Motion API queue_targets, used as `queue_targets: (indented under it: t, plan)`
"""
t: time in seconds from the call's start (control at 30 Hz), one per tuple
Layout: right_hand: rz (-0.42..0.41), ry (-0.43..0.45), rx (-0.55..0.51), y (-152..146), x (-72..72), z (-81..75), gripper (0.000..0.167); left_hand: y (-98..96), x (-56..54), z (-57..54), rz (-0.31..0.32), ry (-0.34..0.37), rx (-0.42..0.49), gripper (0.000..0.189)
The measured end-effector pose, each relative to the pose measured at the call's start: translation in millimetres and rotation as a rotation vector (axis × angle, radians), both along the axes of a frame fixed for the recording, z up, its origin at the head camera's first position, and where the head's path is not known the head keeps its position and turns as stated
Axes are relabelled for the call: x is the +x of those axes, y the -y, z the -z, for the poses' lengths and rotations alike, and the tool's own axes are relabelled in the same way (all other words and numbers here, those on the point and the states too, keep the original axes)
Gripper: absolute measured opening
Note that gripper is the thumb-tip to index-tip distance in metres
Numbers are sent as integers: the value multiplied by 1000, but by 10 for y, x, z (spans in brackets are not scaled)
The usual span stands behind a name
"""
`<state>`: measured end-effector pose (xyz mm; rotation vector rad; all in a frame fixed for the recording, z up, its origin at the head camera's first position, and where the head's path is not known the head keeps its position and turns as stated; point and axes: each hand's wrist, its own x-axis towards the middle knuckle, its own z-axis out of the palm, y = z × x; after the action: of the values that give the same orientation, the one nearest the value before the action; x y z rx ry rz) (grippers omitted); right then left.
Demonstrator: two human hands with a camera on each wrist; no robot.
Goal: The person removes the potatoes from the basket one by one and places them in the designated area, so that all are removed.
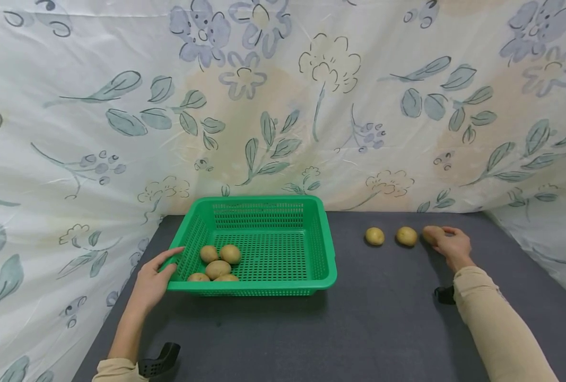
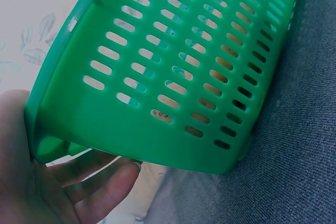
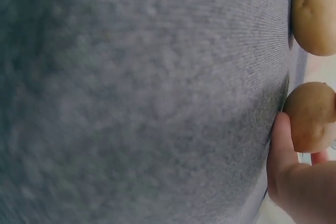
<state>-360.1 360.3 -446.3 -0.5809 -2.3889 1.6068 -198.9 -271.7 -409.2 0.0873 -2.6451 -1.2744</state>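
Gripped in our right hand (image 1: 455,248): potato (image 1: 432,234). Our left hand (image 1: 151,282) holds rim of green basket (image 1: 273,285); five potatoes (image 1: 218,269) inside, toward left end.

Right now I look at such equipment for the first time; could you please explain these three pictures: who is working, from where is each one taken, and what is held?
There is no robot here: a person works with two bare hands. The wide picture comes from a camera on the head, looking forward and down. The other two come from cameras on the wrists, one for each hand.

On the dark grey surface stands a green basket with five potatoes visible inside. The left hand holds the basket's left rim. To the right of the basket lie two loose potatoes, and beside them the right hand grips another potato.
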Motion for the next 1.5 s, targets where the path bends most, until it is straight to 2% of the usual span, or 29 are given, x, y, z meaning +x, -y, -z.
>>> queue_targets:
  t: [0.13,0.2,0.4,0.63,0.9,1.1,1.3,1.5]
  plan:
    - [1,67,166,24,61,-41,78,-3,0,3,3,2,4,42]
    - [2,88,206,40,78,-56,79,-6,2,3,4,-1,6,42]
    - [2,131,226,78,79,-90,79,-8,-1,5,2,-17,5,41]
    - [-5,131,247,74,67,-137,78,2,-16,-14,3,-8,-1,42]
    - [-43,171,227,44,42,-145,86,1,1,-11,4,-10,8,42]
    - [-34,197,195,66,54,-159,91,-4,9,-9,-2,-12,8,41]
    - [-38,181,181,58,84,-163,91,-4,6,1,-7,-14,5,42]
    - [-41,150,253,43,98,-173,90,-4,9,5,-6,-24,8,42]
